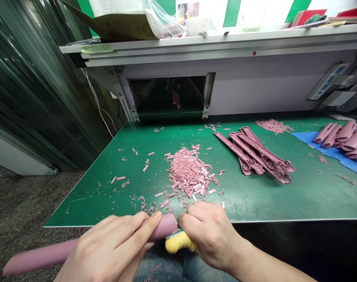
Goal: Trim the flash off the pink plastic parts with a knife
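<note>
Left hand (108,246), gripping pink bar (40,256) at 7 o'clock, could be nicked if yellow-handled blade (181,241) held by right hand (212,233) is over-pushed.

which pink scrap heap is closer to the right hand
The larger heap, near the middle of the green table, just beyond the right hand; the smaller heap lies at the back right, near the blue sheet.
</note>
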{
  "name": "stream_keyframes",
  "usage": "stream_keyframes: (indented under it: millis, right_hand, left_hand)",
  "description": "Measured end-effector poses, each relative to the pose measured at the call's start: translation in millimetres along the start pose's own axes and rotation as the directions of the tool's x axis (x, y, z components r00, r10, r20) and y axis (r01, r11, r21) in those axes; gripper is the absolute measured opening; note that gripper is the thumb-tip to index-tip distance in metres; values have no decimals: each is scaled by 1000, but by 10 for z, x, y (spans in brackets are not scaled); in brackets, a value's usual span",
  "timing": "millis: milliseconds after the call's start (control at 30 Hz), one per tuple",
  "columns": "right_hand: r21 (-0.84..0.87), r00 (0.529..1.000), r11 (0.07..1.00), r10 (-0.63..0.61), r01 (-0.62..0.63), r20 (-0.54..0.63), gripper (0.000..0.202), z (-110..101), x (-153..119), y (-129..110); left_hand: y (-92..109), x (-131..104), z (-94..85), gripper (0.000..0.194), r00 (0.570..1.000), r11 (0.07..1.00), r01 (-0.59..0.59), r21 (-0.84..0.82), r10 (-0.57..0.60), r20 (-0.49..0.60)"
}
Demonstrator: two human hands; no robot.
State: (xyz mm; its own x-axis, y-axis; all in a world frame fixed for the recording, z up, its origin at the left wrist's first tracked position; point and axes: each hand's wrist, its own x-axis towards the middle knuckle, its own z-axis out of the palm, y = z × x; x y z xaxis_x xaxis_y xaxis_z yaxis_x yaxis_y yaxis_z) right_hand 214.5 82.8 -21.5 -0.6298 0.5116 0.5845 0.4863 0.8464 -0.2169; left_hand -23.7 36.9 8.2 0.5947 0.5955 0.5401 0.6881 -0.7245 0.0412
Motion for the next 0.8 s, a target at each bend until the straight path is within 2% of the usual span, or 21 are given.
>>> stream_keyframes:
  millis: [67, 233, 367, 467, 567, 667, 733, 800]
  right_hand:
    - [-3, 999, 999, 39, -39, -21, 52, 15, 14, 6]
    - [-38, 994, 995, 93, -95, -58, 50, 55, 25, 28]
    - [-63, 996, 995, 71, -75, -62, 45, 95, 2, 10]
    - [-72, 988, 991, 101, -109, -115, 42, 139, -2, -15]
    - [-100, 973, 980, 152, -171, -174, 36, 187, 3, -9]
    - [-114, 972, 978, 156, -177, -177, 36, 242, 0, 10]
    - [-62, 970, 980, 175, -188, -169, 38, 290, -3, -4]
    - [117, 958, 967, 241, -224, -153, 40, 340, 4, -53]
  left_hand:
    - [37, -14, 27, 56, 1000, 1000, 28, 7, -28, -11]
    - [74, -26, 86, 50, 1000, 1000, 11, 25, -10, -9]
    - [112, -19, 155, 47, 993, 995, 97, 9, -96, -67]
    - [158, -4, 189, 49, 982, 987, 158, 9, -156, -102]
    - [211, 13, 202, 50, 969, 974, 222, -36, -225, -103]
    - [248, 20, 225, 49, 950, 951, 301, -70, -306, -63]
    - [253, 20, 256, 48, 928, 925, 370, -84, -373, -20]
    - [240, 16, 301, 46, 910, 905, 411, -106, -414, -2]
